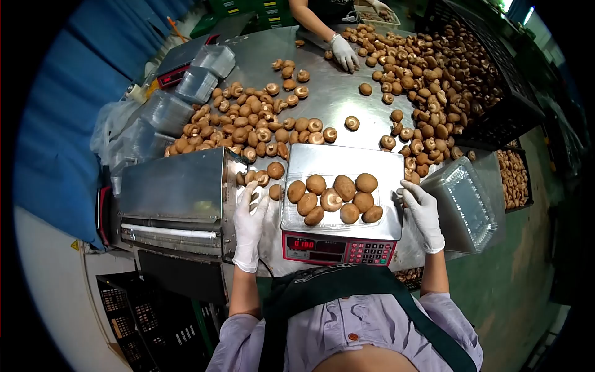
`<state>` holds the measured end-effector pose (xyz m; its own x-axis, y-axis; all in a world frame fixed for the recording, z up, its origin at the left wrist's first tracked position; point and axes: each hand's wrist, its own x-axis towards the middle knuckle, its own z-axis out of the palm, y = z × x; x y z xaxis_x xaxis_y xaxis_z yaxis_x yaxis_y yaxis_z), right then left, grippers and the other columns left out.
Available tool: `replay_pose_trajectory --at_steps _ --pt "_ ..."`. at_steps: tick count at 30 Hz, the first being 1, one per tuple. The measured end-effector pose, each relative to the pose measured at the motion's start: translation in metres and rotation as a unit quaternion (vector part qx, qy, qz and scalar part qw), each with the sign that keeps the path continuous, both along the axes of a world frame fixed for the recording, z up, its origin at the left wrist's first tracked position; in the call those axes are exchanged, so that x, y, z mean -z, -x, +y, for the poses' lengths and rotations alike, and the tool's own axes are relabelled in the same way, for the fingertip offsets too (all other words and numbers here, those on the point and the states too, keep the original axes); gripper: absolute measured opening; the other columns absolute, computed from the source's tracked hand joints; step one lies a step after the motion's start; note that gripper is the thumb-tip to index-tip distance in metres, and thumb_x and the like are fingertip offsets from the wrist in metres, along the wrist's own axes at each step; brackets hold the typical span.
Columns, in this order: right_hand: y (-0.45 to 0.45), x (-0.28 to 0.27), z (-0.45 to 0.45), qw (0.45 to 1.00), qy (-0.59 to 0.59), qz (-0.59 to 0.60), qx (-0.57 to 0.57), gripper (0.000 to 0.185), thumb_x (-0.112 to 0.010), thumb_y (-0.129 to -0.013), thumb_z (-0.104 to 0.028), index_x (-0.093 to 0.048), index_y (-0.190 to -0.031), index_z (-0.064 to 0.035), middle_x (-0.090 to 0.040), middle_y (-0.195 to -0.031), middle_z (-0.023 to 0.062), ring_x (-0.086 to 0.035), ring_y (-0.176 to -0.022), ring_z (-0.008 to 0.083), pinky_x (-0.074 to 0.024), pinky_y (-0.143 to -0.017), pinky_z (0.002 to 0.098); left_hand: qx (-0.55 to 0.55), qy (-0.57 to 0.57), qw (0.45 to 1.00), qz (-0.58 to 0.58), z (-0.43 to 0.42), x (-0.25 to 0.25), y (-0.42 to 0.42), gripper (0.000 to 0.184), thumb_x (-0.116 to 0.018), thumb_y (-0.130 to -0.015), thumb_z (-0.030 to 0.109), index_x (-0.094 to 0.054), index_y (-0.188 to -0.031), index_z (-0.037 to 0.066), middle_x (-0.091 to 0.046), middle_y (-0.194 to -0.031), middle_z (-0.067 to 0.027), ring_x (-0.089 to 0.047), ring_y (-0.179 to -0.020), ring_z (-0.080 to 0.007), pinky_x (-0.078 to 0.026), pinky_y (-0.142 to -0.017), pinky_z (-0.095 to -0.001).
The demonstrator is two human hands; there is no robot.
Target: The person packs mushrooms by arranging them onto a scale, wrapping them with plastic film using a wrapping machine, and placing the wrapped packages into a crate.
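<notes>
Mushrooms in tray [331, 199]: caps med. brn; one w/ cream stem + tan underside. Tray [294, 214]: clear, colourless. Scale [340, 255]: red housing, silver-gry plate [394, 186], blk display [310, 244] w/ bright red digits. L grip [249, 220] + R grip [424, 218]: plain wht gloves. Shirt [322, 325]: pale lilac; button [353, 337] orange-brn. Apron [347, 282]: dk grn. Bench [328, 93]: silver-gry, wht glare patches. Loose mushrooms [238, 118]: brn caps, paler stems, mottled overall. Stacked trays [462, 208]: clear, whitish highlights. Crate [505, 115]: blk. Floor [502, 279]: dull grn. Curtain [62, 130]: mid-blue, darker fold lines. Co-worker's glove [344, 53]: wht.
</notes>
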<state>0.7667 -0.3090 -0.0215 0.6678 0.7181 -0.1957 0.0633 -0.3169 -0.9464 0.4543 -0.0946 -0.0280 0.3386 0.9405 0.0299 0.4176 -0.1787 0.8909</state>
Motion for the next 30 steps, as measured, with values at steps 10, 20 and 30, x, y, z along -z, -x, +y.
replay_pose_trajectory --at_steps 10,20,30 --pt "0.011 0.006 0.028 0.985 0.128 -0.053 -0.102 0.024 -0.06 -0.088 -0.019 -0.066 -0.095 0.0029 -0.064 -0.067 0.0047 -0.059 -0.057 0.0081 -0.0482 -0.057 0.0239 0.048 0.093 0.984 0.146 -0.011 0.014 -0.018 0.05 -0.07 -0.078 0.017 -0.056 -0.124 0.005 -0.066 -0.089 -0.0075 -0.062 -0.074 -0.0156 -0.051 -0.071 -0.028" --pt "0.039 0.008 0.0 0.992 0.046 0.095 -0.072 0.013 -0.06 -0.088 -0.01 -0.06 -0.085 0.0023 -0.061 -0.066 0.0024 -0.055 -0.056 0.0067 -0.0444 -0.052 0.0205 0.051 0.087 0.983 0.151 -0.01 0.029 0.004 0.045 -0.068 -0.077 0.012 -0.061 -0.121 0.011 -0.059 -0.069 -0.0043 -0.053 -0.059 -0.0125 -0.047 -0.06 -0.0272" --pt "0.105 -0.05 0.018 0.995 0.012 0.063 -0.073 0.013 -0.062 -0.089 -0.014 -0.059 -0.087 -0.0014 -0.059 -0.066 0.0002 -0.052 -0.058 0.0047 -0.0413 -0.054 0.019 0.034 0.057 0.992 0.104 0.002 -0.035 0.064 0.036 -0.066 -0.082 0.013 -0.063 -0.118 0.007 -0.057 -0.068 -0.0025 -0.051 -0.061 -0.009 -0.047 -0.064 -0.0242"
